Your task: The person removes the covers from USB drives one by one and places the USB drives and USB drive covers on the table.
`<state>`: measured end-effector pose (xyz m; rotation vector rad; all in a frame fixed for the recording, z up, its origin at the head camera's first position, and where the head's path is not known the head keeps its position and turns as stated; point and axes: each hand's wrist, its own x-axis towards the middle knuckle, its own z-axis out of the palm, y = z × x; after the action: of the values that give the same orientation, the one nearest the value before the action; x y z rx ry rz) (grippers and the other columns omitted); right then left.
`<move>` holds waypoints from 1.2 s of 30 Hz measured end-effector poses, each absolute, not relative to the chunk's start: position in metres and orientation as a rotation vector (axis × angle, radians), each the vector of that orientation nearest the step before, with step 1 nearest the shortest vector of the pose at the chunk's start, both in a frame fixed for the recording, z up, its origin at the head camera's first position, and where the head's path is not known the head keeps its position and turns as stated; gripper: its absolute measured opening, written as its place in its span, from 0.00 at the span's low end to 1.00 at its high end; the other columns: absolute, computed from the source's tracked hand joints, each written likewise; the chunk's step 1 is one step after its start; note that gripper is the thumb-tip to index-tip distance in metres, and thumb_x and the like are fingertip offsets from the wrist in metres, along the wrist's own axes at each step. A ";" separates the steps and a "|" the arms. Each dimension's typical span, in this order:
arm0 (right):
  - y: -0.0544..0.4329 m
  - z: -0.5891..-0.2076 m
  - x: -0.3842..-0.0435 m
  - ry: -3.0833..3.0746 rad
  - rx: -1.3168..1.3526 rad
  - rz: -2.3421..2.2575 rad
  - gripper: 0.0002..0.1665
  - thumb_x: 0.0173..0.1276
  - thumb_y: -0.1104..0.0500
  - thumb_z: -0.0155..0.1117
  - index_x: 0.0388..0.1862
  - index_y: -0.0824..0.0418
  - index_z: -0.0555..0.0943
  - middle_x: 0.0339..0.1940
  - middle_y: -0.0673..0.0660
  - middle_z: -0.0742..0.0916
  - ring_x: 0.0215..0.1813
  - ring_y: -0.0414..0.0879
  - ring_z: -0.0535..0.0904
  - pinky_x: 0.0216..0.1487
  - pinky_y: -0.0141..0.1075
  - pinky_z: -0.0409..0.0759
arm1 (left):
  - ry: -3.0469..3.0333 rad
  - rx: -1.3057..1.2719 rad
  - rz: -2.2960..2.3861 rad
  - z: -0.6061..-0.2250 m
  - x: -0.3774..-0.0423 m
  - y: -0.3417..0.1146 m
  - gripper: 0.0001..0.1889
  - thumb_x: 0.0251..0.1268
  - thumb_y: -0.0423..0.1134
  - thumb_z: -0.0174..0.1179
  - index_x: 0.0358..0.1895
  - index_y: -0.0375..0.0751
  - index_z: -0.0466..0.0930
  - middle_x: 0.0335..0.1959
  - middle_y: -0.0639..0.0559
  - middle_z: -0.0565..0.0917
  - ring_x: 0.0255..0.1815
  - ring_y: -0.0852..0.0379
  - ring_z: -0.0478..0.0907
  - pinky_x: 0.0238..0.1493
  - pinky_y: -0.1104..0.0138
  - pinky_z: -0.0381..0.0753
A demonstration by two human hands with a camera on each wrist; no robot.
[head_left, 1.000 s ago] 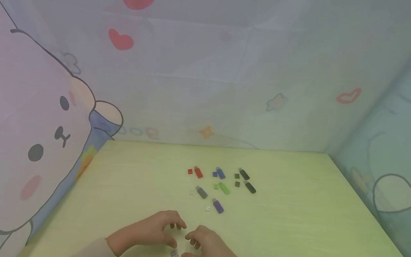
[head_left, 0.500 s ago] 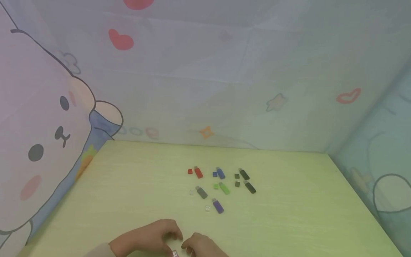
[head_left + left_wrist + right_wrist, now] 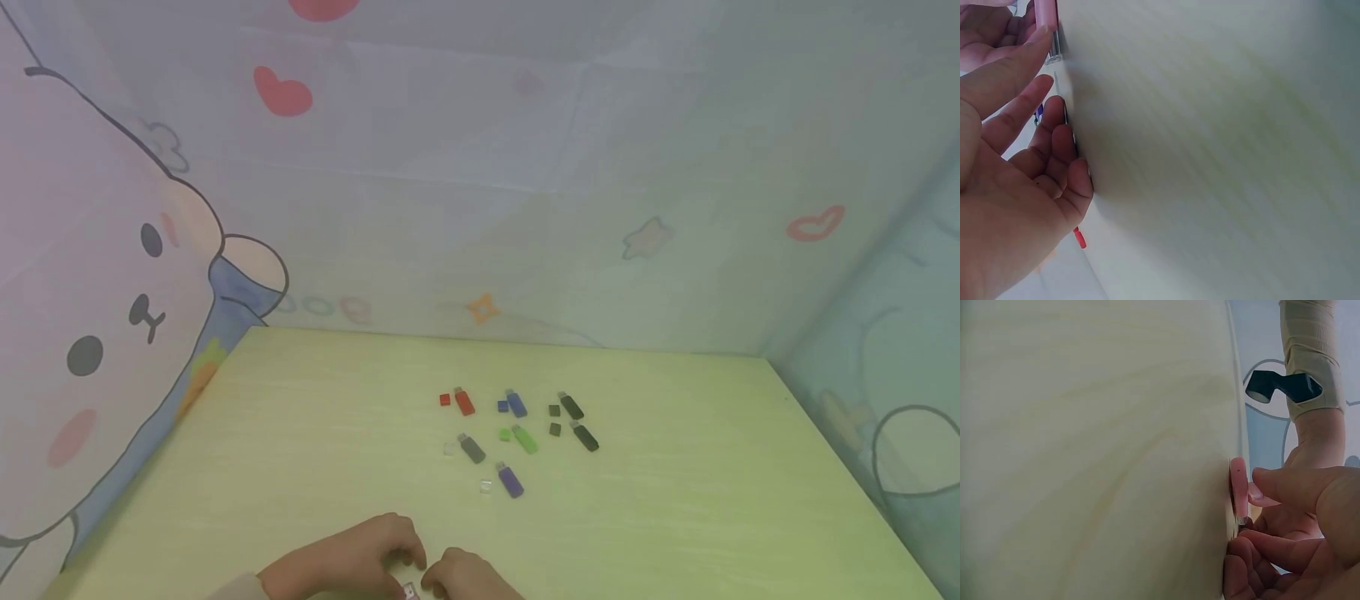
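A pink USB flash drive (image 3: 410, 592) lies at the table's near edge of the head view, between both hands. My left hand (image 3: 360, 550) arches beside it. In the left wrist view its thumb (image 3: 1032, 53) touches the pink drive (image 3: 1046, 15) near the metal end, while the other fingers rest bent on the table, apart from it. My right hand (image 3: 467, 577) is just right of the drive. In the right wrist view its thumb (image 3: 1279, 481) is close to the drive (image 3: 1239, 484), and the curved index finger stays apart; contact by this hand cannot be told.
Beyond the hands lie red (image 3: 465, 402), blue (image 3: 517, 405), green (image 3: 525, 439), grey (image 3: 472, 449), purple (image 3: 511, 481) and two black USB drives (image 3: 572, 406), uncapped. A small cap sits left of each, such as the red cap (image 3: 445, 400) and a clear cap (image 3: 486, 486). Printed cloth surrounds the table.
Both hands have moved down toward the near edge and closer around the pink flash drive. My right hand has also shifted left. The other drives and caps lie as before.
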<state>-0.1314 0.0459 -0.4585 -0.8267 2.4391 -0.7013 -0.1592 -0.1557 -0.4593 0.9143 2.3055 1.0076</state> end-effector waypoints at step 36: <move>0.046 -0.459 -0.129 2.473 -0.794 -0.763 0.11 0.58 0.58 0.68 0.39 0.61 0.86 0.22 0.42 0.77 0.27 0.29 0.68 0.33 0.24 0.72 | 2.355 0.968 0.981 -0.462 -0.152 -0.152 0.07 0.47 0.33 0.71 0.30 0.48 0.85 0.31 0.69 0.75 0.36 0.72 0.67 0.39 0.74 0.70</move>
<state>-0.1290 0.0457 -0.4590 -0.7942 2.4729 -0.7626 -0.1515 -0.1521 -0.4619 0.9676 2.3549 0.9810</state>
